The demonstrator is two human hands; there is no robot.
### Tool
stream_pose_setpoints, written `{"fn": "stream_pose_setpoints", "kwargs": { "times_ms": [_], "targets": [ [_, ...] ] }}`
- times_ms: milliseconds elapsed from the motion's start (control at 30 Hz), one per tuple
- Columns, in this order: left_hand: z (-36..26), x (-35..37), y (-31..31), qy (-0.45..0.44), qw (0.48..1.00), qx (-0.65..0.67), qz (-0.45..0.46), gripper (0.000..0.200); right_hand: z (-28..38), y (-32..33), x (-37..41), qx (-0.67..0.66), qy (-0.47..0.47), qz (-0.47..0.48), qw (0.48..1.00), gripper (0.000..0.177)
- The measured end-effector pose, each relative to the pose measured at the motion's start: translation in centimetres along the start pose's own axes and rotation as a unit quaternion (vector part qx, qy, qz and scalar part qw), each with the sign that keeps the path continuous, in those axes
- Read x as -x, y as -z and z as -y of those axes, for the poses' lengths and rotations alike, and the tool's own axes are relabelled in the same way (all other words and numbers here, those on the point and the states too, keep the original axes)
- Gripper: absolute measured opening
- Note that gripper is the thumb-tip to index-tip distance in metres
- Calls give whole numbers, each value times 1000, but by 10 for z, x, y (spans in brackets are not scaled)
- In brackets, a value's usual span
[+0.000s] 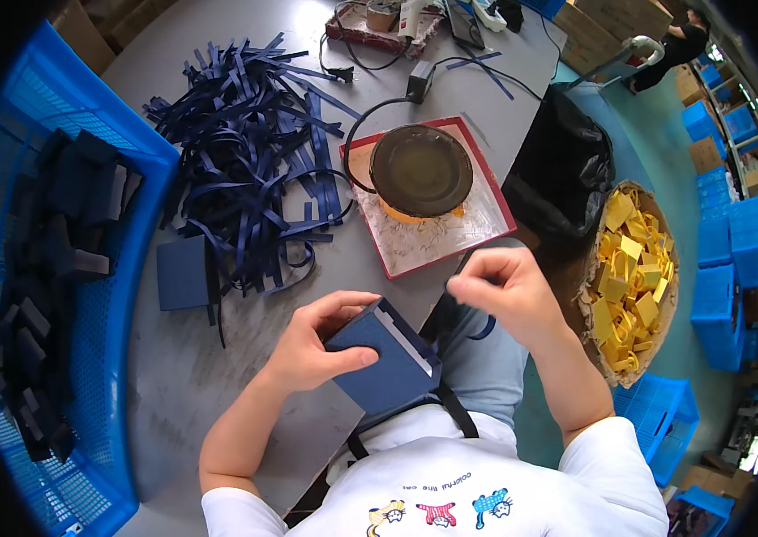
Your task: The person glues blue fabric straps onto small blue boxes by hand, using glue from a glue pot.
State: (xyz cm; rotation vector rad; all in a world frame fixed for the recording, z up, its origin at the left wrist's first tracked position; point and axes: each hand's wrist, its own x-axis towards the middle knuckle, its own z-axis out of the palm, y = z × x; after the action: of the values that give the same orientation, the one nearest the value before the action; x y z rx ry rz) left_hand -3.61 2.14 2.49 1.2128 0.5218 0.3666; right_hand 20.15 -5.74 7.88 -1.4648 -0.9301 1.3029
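Head view: left hand (312,345) grips blue box (379,367) at table (173,394) edge, tilted, probably to face right hand (504,286), pinched narrow; what it pinches unclear. Ribbon pile (253,161) nearby.

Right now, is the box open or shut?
Seems open: the box, in the left hand, shows a pale inner edge at its end.

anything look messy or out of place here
The red-edged square tray under the round dark-lidded pot is blotched with yellowish drips, perhaps glue. The dark blue ribbon strips lie in a tangled heap. The navy rectangular box in the left hand looks intact.
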Motion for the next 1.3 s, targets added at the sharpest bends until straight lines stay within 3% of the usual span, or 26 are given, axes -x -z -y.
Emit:
{"fn": "stream_pose_setpoints", "kwargs": {
  "times_ms": [233, 300, 600, 767, 900, 967, 1033, 1067, 1100, 1167, 1200, 1233, 1300],
  "targets": [
    [-17, 14, -15, -55, 997, -45, 41, 59, 22, -22, 16, 178, 86, 141, 970, 11],
    [-19, 14, -16, -92, 991, -80, 51, 57, 22, -26, 16, 201, 92, 142, 965, 13],
    [-22, 16, -17, -109, 988, -98, 54, 56, 20, -34, 18, 262, 119, 136, 948, 15],
    [-20, 16, -20, -110, 989, -94, 42, 56, 15, -37, 18, 320, 195, 78, 924, 14],
    [-19, 14, -18, -147, 975, -157, 60, 56, 14, -34, 18, 357, 201, 87, 908, 12],
    [-12, 14, -19, -115, 985, -115, 51, 56, 18, -33, 18, 409, 149, 97, 895, 15],
    [-11, 14, -18, -71, 996, -48, 35, 57, 16, -20, 9, 368, 276, 67, 885, 30],
    [-13, 14, -16, -60, 998, -25, 23, 57, 18, -15, 10, 303, 288, 15, 908, 42],
    [-12, 13, -15, -73, 996, -41, 14, 57, 17, -14, 15, 204, 274, -71, 937, 43],
    [-13, 13, -15, -73, 997, -40, -9, 57, 11, -2, 33, 190, 213, -125, 950, 36],
    [-13, 12, -16, -73, 996, -41, -24, 57, 13, -7, 37, 235, 242, -92, 937, 27],
    [-13, 12, -17, -73, 996, -41, -25, 57, 15, -10, 45, 256, 197, -4, 946, 25],
    [-12, 12, -19, -71, 995, -19, -64, 57, 12, -21, 53, 352, 142, 85, 921, 27]
  ]
}}
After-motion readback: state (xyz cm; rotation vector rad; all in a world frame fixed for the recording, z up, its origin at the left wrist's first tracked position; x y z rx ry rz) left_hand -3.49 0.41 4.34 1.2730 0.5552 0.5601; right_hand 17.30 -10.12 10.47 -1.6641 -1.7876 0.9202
